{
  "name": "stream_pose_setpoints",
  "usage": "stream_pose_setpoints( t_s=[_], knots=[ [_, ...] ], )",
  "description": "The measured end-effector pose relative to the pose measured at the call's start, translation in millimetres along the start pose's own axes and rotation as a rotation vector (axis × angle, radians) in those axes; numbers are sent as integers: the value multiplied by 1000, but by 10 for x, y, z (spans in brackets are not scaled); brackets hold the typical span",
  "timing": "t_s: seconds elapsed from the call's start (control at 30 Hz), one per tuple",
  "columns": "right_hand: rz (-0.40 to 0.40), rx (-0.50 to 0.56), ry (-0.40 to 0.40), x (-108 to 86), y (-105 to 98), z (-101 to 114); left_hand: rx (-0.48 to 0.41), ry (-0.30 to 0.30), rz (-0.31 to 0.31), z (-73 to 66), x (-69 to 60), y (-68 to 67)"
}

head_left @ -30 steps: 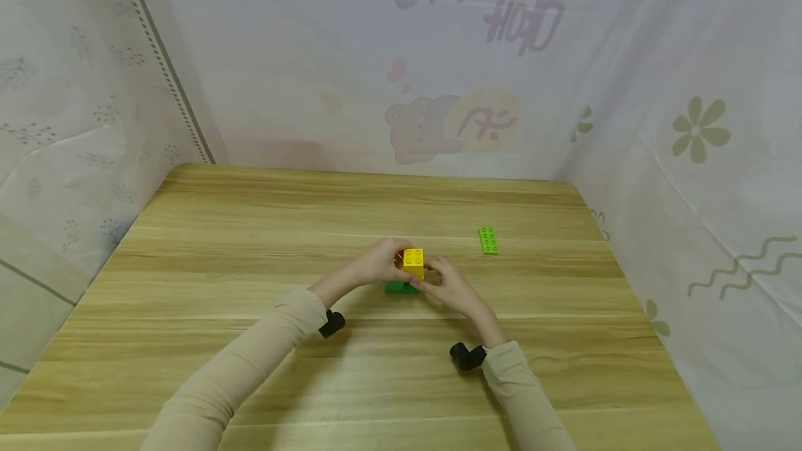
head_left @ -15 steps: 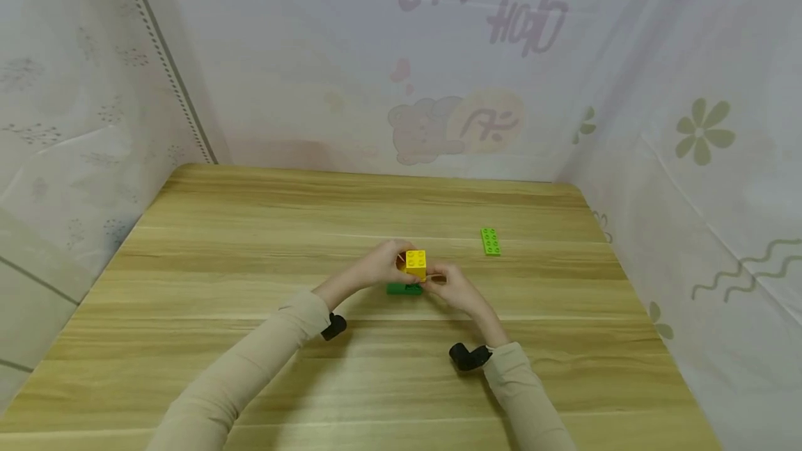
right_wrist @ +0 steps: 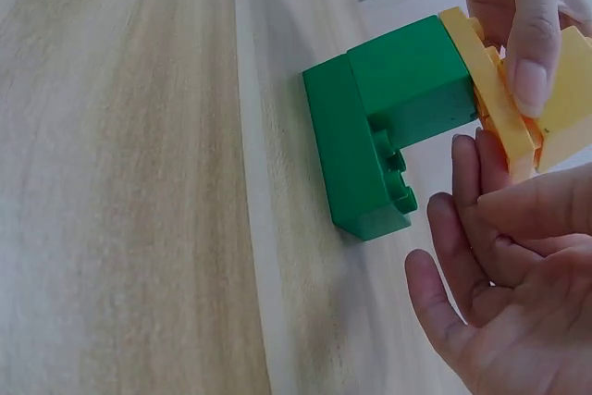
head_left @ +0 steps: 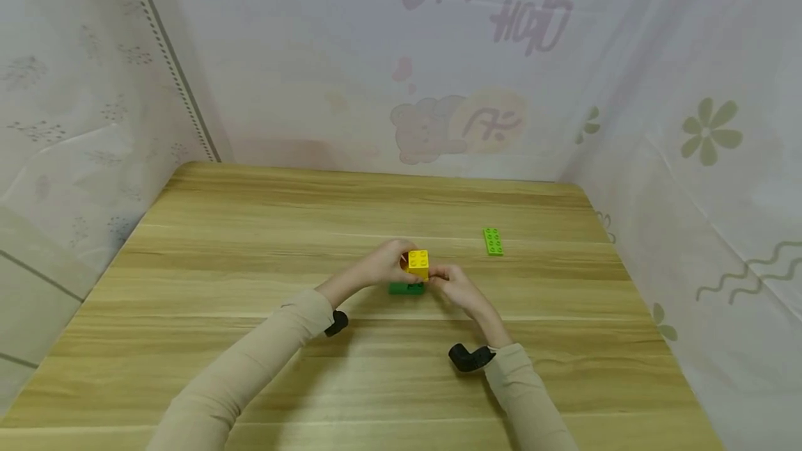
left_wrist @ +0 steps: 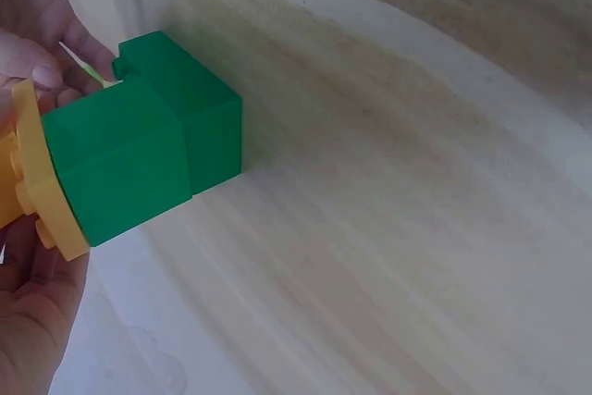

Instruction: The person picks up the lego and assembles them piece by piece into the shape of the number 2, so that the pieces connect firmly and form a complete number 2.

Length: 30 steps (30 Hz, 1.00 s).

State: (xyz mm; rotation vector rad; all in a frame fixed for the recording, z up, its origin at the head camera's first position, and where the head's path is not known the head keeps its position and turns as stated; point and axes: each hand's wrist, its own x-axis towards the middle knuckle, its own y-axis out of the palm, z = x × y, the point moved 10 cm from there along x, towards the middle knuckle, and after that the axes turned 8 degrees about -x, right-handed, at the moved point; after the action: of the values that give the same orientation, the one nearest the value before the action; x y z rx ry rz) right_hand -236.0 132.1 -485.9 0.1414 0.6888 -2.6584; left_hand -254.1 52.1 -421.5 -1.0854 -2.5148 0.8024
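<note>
In the head view my left hand (head_left: pixel 384 263) grips the upper part of a stack of toy building bricks. A yellow brick (head_left: pixel 418 265) tops it, with a thin yellow plate (right_wrist: pixel 487 90) below. Beneath the plate is a green block (right_wrist: pixel 412 76), joined to a longer green brick (right_wrist: pixel 347 150) at the base; part of that brick (head_left: pixel 406 289) shows under my hands. My left thumb lies on the yellow pieces in the right wrist view. My right hand (right_wrist: pixel 527 302) is at the plate's end, fingers loosely bent, fingertips at its underside. Whether they touch is unclear.
A flat lime-green brick (head_left: pixel 493 242) lies on the wooden table (head_left: pixel 282 207), behind and right of the stack. Patterned cloth (head_left: pixel 301 75) hangs along the back and both sides. A black wrist camera (head_left: pixel 470 358) sits on the right wrist.
The right thumb and fingers have drawn back slightly to the right from the front of the yellow brick. The left hand keeps its hold. The whole head view has shifted a little.
</note>
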Motion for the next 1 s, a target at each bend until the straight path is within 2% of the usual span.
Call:
stream_pose_setpoints(
  t_s=[0.4, 0.57, 0.8, 1.0],
  knots=[
    [-23, -16, -3, -12, -11, 24, 36, -12, 44, -35, 34, 25],
    [-54, -131, -20, -9, -16, 30, -28, -30, 25, 36, 11, 9],
    [-15, -354, -151, 91, 79, 24, -56, -41, -10, 109, -43, -10],
    [-52, -439, -112, 145, 57, -91, -45, -4, -58, 104, -70, 12]
  ],
)
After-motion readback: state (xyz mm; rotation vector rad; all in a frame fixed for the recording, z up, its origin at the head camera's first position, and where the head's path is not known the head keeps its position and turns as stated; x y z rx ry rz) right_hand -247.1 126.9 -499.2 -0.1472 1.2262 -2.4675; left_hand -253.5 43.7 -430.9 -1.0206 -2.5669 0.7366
